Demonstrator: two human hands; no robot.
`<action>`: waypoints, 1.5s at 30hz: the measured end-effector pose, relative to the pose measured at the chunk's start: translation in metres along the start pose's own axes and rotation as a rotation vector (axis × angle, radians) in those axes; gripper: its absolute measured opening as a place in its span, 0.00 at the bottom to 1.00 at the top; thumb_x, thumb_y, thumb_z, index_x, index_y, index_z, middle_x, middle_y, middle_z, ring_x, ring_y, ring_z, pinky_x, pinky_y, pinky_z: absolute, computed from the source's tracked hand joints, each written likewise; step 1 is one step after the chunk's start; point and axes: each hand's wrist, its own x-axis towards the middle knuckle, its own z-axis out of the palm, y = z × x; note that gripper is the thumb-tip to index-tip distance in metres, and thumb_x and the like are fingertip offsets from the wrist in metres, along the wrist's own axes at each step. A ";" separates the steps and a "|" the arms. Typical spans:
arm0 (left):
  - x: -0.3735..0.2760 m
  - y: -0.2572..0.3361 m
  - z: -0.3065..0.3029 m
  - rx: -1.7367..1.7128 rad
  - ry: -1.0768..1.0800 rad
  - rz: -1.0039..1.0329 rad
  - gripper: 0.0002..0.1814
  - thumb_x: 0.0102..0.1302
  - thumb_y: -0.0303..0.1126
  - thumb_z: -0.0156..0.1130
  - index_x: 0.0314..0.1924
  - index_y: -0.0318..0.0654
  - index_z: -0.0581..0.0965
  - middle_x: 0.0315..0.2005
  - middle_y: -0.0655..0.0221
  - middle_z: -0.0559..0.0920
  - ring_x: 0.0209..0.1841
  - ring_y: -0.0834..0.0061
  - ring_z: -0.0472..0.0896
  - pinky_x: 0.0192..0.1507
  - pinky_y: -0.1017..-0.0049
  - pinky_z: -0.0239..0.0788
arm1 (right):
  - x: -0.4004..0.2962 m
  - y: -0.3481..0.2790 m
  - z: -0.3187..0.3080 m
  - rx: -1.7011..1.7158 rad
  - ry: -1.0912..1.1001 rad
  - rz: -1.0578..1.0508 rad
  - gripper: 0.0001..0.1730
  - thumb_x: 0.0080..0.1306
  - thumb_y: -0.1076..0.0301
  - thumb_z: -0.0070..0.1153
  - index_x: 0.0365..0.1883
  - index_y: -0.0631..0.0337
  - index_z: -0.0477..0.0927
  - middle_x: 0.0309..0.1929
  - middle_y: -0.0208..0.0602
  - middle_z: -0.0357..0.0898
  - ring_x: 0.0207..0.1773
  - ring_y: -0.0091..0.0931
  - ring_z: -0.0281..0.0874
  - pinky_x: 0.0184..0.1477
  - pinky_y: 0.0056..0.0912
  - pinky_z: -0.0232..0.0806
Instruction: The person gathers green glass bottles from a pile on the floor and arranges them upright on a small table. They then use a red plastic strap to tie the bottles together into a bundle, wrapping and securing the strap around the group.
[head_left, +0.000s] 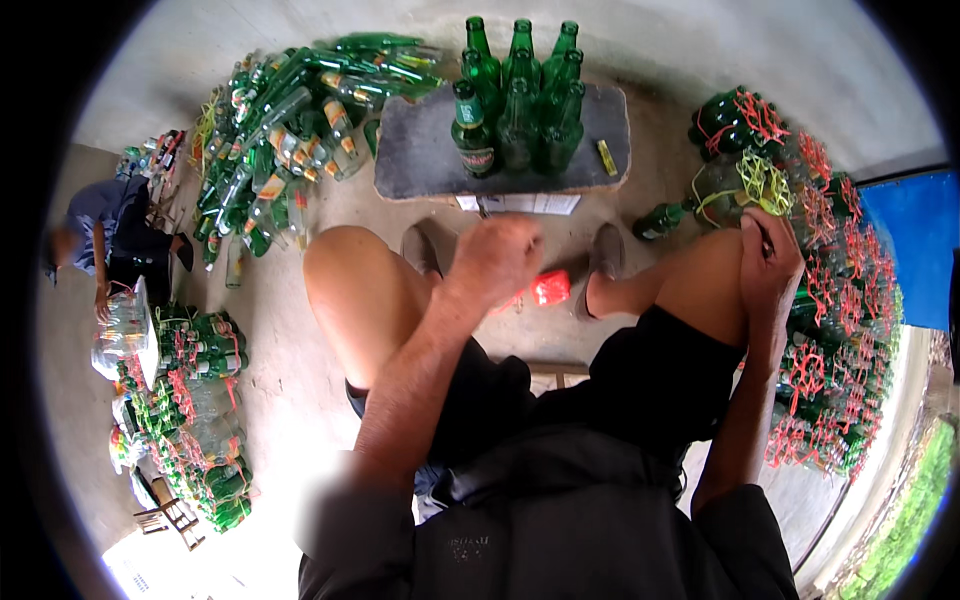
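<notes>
My left hand is raised between my knees, blurred and with its fingers curled. Whether it grips anything is hidden. My right hand rests on my right knee, and a gap shows between its thumb and fingers. In front of me, several green glass bottles stand upright in three rows on a dark tabletop. The front left bottle carries labels; a small yellow object lies to the right. Below my left hand, a bundle of red plastic twine is on the concrete floor.
A heap of loose bottles lies at the far left. Bottle bundles tied with red and yellow-green twine line the right side; more bundles stand at the left. One green bottle lies near my right foot. Another person sits at the left.
</notes>
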 end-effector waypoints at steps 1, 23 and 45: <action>0.004 -0.001 -0.009 -0.059 0.103 -0.017 0.07 0.64 0.33 0.63 0.33 0.40 0.83 0.33 0.55 0.86 0.39 0.48 0.86 0.43 0.52 0.79 | 0.001 0.002 0.001 0.005 0.003 -0.005 0.05 0.72 0.75 0.62 0.44 0.66 0.86 0.38 0.43 0.87 0.39 0.32 0.86 0.43 0.31 0.75; -0.002 -0.016 -0.084 -0.950 0.529 -0.441 0.10 0.72 0.31 0.71 0.46 0.31 0.88 0.26 0.75 0.82 0.27 0.87 0.75 0.31 0.81 0.70 | -0.140 -0.100 0.272 0.067 -1.306 -0.188 0.18 0.69 0.64 0.59 0.57 0.55 0.82 0.50 0.51 0.77 0.55 0.48 0.82 0.56 0.54 0.74; -0.028 -0.001 -0.078 -0.752 0.275 -0.198 0.05 0.66 0.23 0.67 0.36 0.33 0.78 0.28 0.60 0.80 0.32 0.59 0.82 0.34 0.61 0.71 | -0.226 -0.125 0.427 0.144 -1.466 0.127 0.45 0.65 0.78 0.53 0.80 0.43 0.56 0.68 0.76 0.63 0.60 0.63 0.78 0.55 0.57 0.79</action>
